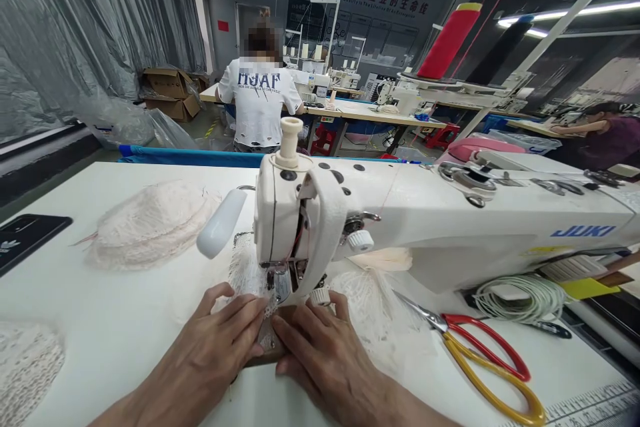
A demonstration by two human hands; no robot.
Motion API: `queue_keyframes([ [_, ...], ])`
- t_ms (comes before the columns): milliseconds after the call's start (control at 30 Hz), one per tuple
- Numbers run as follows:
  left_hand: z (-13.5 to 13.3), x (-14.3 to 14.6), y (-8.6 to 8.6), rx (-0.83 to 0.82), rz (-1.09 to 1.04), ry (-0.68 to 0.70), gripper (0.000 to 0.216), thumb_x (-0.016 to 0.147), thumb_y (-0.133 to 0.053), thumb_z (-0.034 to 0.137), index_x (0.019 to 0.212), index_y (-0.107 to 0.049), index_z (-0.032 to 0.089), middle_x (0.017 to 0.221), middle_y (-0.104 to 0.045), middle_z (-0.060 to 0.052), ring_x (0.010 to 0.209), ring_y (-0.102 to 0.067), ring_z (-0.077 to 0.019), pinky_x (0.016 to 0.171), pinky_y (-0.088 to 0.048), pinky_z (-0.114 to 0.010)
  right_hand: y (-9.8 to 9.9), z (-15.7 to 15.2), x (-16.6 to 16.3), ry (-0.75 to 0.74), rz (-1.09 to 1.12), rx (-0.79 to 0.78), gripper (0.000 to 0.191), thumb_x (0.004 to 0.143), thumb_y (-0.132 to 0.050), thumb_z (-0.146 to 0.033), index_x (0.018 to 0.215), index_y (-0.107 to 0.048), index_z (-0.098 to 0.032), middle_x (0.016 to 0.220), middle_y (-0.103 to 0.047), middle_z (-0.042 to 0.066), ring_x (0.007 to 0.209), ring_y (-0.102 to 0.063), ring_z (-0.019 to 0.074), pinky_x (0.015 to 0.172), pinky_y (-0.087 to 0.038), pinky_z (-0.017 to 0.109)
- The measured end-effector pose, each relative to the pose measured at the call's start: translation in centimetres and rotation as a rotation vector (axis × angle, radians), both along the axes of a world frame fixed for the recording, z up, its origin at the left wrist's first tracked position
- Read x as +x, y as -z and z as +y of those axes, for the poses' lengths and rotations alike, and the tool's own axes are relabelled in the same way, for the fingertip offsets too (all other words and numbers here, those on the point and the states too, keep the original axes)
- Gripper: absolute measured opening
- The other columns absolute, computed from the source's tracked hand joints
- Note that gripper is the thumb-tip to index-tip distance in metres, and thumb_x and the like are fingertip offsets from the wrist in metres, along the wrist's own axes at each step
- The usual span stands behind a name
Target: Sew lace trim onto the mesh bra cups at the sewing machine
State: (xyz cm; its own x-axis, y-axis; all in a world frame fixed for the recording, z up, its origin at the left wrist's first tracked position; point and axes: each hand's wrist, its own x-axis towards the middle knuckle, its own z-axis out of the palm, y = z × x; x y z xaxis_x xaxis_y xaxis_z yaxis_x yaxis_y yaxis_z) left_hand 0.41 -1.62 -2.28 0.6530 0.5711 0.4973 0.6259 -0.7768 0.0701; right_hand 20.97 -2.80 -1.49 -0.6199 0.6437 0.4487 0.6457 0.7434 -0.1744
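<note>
My left hand (pixel 220 340) lies flat on the white table (pixel 125 320), its fingers stretched toward the presser foot (pixel 281 285) of a white JUKI sewing machine (pixel 400 220). My right hand (pixel 325 347) lies beside it, fingers spread and pressing down a piece of white lace fabric (pixel 373 310) at the needle. A thin brown strip (pixel 267 355) shows under both hands. The lace runs under the foot and out behind the machine.
Scissors with red and yellow handles (pixel 480 353) lie to the right of my hands. A pile of lace pieces (pixel 150 223) sits at the left, more lace (pixel 25 360) at the near left corner, and a dark phone (pixel 25 237) at the left edge. A person in a white T-shirt (pixel 259 103) stands at a table beyond.
</note>
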Motion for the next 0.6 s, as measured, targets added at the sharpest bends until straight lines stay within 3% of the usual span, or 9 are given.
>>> queue_keyframes([
  [200,0.04,-0.19,0.84,0.07,0.001,-0.002,0.025,0.098,-0.037,0.025,0.095,-0.06,0.018,0.104,-0.067,-0.002,0.094,-0.057,-0.0156,0.091,-0.026,-0.04,-0.05,-0.02,-0.08,0.013,0.03,0.036,0.032,0.096,-0.036,-0.04,0.107,-0.056,-0.018,0.085,-0.061,0.005,0.077,-0.05,0.0193,0.079,-0.025,0.039],
  [600,0.16,0.06,0.25,0.054,-0.072,0.025,0.02,0.097,-0.042,0.023,0.094,-0.06,0.018,0.104,-0.068,-0.002,0.095,-0.058,-0.0143,0.09,-0.029,-0.037,-0.22,0.5,-0.09,0.01,0.034,-0.014,0.034,0.096,-0.038,-0.04,0.114,-0.051,-0.015,0.089,-0.063,0.006,0.083,-0.051,0.0215,0.079,-0.024,0.039],
])
